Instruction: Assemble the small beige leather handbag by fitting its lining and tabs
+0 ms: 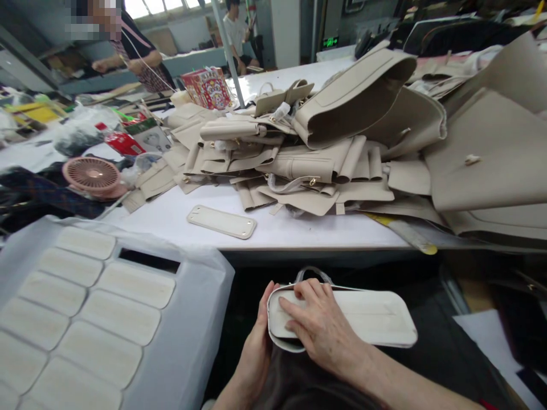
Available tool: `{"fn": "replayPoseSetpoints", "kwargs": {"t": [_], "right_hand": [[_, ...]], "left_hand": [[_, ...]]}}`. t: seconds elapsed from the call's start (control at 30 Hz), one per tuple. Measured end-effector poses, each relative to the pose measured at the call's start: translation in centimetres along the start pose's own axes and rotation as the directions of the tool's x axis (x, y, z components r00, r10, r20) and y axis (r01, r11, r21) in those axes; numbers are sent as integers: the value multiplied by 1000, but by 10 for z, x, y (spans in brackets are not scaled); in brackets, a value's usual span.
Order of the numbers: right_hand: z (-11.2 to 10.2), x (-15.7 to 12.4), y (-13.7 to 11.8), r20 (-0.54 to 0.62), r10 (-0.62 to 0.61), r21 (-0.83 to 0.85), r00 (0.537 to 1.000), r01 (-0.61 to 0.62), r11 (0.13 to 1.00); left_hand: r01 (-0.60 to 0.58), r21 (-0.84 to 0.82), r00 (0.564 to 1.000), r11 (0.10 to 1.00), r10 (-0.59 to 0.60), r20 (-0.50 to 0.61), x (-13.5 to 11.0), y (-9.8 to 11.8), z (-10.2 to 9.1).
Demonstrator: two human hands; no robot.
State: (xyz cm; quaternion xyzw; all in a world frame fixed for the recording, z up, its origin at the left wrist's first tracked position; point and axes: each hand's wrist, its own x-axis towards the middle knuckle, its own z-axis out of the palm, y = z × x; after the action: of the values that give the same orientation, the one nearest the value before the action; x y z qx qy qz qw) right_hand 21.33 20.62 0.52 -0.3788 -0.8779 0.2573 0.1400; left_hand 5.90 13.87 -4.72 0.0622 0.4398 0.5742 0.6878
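Note:
A white handbag (pixel 408 336) with a rounded oblong end faces me low in the middle, with a looped handle (pixel 316 272) on its far side. Inside its rim lies a flat white oblong panel (pixel 363 310). At the panel's left end a dark gap shows along the near edge. My left hand (pixel 256 336) is wrapped round the bag's left end, its fingers partly hidden behind it. Spread over the panel's left part, my right hand (pixel 322 322) presses with thumb and index finger apart; its other fingers bend toward the far rim.
Left of me, several white oblong panels (pixel 123 282) lie in rows on a plastic-covered surface (pixel 188 285). A loose strap-like beige piece with studs (pixel 221 222) is on the white table (pixel 171 228). Beyond are piled beige bag parts (pixel 307 162), a pink fan (pixel 93 175) and people.

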Motion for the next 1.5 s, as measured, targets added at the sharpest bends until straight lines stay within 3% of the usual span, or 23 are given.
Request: {"fn": "replayPoseSetpoints", "kwargs": {"t": [0.47, 0.7, 0.97, 1.13, 1.33, 1.4, 1.5], "right_hand": [[-1, 1, 1, -4, 7, -3, 1000, -7, 1000], [-1, 0, 0, 11, 20, -4, 1000, -20, 1000], [0, -3, 0, 7, 12, -5, 1000, -11, 1000], [0, -3, -1, 9, 10, -13, 1000, -10, 1000], [0, -2, 1, -2, 4, 7, 1000, -4, 1000], [0, -3, 0, -2, 4, -3, 1000, -4, 1000], [1, -5, -2, 13, -3, -62, 1000, 4, 998]], "left_hand": [[-17, 209, 1000, 978, 19, -8, 6, 3, -12], [13, 136, 1000, 991, -12, -4, 3, 3, -9], [-57, 136, 998, 989, 55, 18, 3, -3, -7], [-121, 269, 993, 955, 116, 34, 10, -4, -15], [-195, 522, 980, 830, 181, 78, 15, 6, -26], [-187, 542, 981, 819, 186, 57, 17, 9, -28], [-117, 427, 989, 897, 144, -32, 21, 1, -36]]}}
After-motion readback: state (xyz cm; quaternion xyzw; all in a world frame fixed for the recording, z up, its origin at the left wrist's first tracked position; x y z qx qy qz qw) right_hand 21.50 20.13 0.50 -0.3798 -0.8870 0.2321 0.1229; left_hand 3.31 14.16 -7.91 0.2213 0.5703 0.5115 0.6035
